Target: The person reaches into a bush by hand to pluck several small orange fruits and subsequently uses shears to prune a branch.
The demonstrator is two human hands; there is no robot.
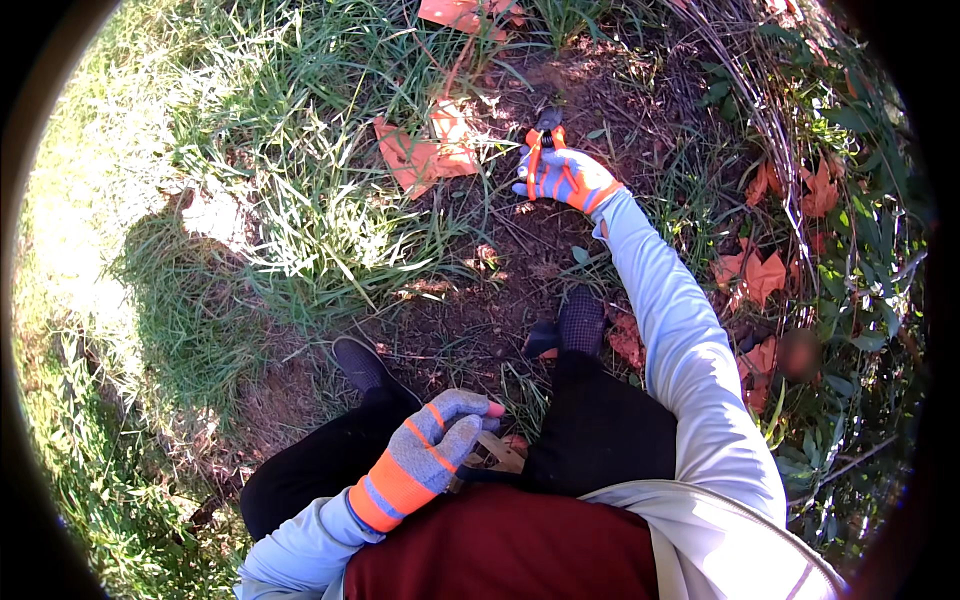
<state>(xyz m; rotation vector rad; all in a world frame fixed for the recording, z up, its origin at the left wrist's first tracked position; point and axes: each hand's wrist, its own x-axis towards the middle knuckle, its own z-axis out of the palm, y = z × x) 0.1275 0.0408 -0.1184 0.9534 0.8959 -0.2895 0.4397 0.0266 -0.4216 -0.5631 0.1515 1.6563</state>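
My right hand, in a grey-and-orange knit glove, is stretched out over bare soil. It holds a pair of pruning shears with orange handles, a dark spring between them and dark blades pointing away from me. Its fingers look loosely bent around the handles. My left hand wears a matching glove and hovers over my lap, its fingers curled. A pink tip shows at the end of one finger. Whether anything lies inside those fingers is hidden. Large dry leaves lie left of the shears.
Long grass covers the ground to the left. At the right, thin dry stems and a leafy green shrub rise close to my right arm. Dry orange leaves lie beneath them. My shoes rest on the soil.
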